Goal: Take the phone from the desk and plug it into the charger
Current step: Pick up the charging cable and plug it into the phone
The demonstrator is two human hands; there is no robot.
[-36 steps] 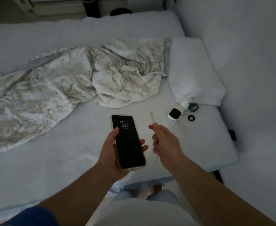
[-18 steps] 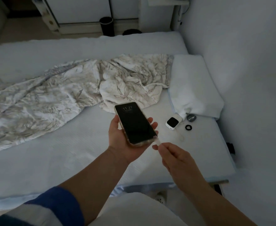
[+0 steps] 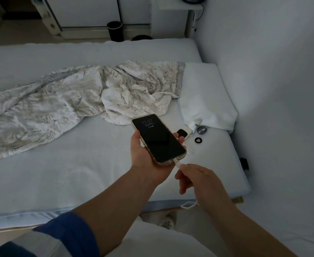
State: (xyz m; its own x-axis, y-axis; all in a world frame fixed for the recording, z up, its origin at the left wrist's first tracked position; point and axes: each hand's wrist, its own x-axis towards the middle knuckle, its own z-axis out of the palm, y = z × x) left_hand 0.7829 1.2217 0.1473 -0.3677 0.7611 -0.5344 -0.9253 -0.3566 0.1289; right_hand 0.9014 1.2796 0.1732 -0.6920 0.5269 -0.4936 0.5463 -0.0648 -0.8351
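My left hand (image 3: 143, 156) holds a dark phone (image 3: 159, 139) in a clear case, screen up and showing 11:27, above the bed. Pinched in my right hand (image 3: 195, 178) is the white plug of the charger cable (image 3: 179, 165), which sits against the phone's bottom edge. Whether the plug is fully seated I cannot tell. A loop of the white cable (image 3: 188, 205) hangs below my right wrist.
The bed (image 3: 59, 173) carries a crumpled floral blanket (image 3: 63, 102) and a white pillow (image 3: 204, 97) by the wall. A small white device with a dark screen (image 3: 183, 133), a round metal disc (image 3: 202, 130) and a black ring (image 3: 198, 140) lie near the pillow.
The phone turned from upright to angled, bottom edge toward my right hand. My right hand brought the plug from beside the phone to its bottom edge. The view tilted up.
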